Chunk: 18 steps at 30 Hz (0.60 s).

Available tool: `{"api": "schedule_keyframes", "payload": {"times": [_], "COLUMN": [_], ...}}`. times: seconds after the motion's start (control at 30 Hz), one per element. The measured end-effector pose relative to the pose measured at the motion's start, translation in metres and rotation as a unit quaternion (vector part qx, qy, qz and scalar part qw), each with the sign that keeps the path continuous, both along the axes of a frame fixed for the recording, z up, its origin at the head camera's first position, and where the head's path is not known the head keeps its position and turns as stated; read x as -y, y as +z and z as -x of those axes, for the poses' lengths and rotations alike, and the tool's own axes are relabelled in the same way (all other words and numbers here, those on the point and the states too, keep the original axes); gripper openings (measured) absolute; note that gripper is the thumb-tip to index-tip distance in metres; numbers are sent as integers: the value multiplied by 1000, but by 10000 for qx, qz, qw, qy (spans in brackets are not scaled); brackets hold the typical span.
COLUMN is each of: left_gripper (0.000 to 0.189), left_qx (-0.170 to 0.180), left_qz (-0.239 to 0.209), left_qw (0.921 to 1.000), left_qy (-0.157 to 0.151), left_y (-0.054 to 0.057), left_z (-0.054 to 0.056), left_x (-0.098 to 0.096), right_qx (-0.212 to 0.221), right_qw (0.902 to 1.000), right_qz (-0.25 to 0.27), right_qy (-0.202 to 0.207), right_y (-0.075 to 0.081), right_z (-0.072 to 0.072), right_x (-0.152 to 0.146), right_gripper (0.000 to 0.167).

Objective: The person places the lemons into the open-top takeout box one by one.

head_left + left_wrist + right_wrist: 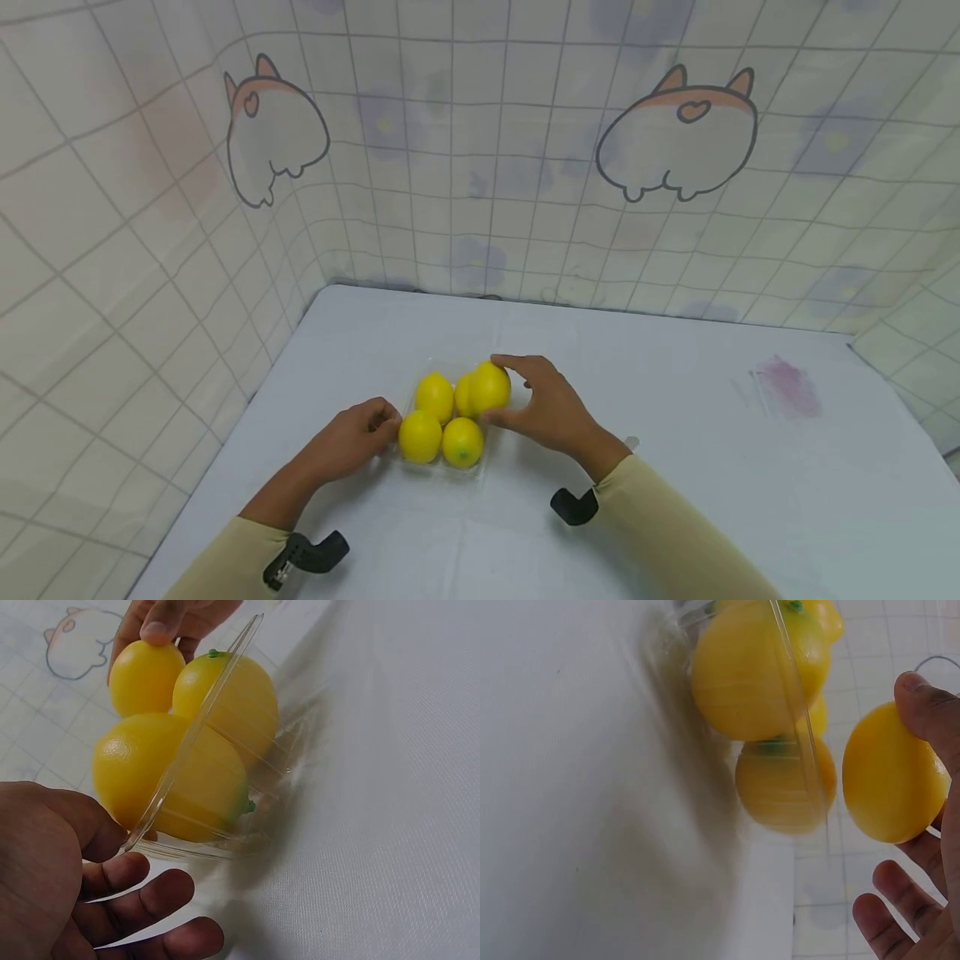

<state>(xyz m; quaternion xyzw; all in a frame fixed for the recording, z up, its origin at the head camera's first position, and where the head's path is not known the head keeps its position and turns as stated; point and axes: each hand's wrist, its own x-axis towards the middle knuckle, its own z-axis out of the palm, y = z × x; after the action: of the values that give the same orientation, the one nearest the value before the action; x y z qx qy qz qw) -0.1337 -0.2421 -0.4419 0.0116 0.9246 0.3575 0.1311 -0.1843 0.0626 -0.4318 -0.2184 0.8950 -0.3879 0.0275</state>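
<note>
A clear plastic box (168,776) stands on the table with several yellow lemons in it, among them a front-left lemon (420,436), a front-right lemon (462,442) and a back-left lemon (434,397). My left hand (358,435) pinches the box's near-left rim between thumb and index finger; its other fingers are loosely bent beneath. Over the box's back right side, my right hand (551,410) holds another lemon (889,776) between thumb and fingers. In the right wrist view this lemon is apart from the box wall. It partly hides the lemon behind it (462,395) in the head view.
A white cloth covers the table (675,517). A pink stain (789,387) marks it at the right. Tile-patterned curtains (525,167) with cartoon animal drawings hang along the back and sides. Black straps (575,506) are worn at both wrists.
</note>
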Motion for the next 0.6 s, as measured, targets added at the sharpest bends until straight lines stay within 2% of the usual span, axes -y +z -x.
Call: {"api": "schedule_keyframes", "payload": {"times": [0.17, 0.6], "left_gripper": [14, 17], "left_qx": [42, 61], "left_qz": [-151, -141], "left_qw": [9999, 9999], "left_qy": [8, -23], "left_y": [-1, -1], "left_z": [0, 0], "left_x": [0, 0], "right_qx": [15, 170], "right_qw": [10000, 9997], "right_qz": [-32, -51], "right_qy": [39, 191], "right_y": [-1, -4], "right_z": [-1, -3], "right_x": [9, 31], "right_gripper": [80, 83]}}
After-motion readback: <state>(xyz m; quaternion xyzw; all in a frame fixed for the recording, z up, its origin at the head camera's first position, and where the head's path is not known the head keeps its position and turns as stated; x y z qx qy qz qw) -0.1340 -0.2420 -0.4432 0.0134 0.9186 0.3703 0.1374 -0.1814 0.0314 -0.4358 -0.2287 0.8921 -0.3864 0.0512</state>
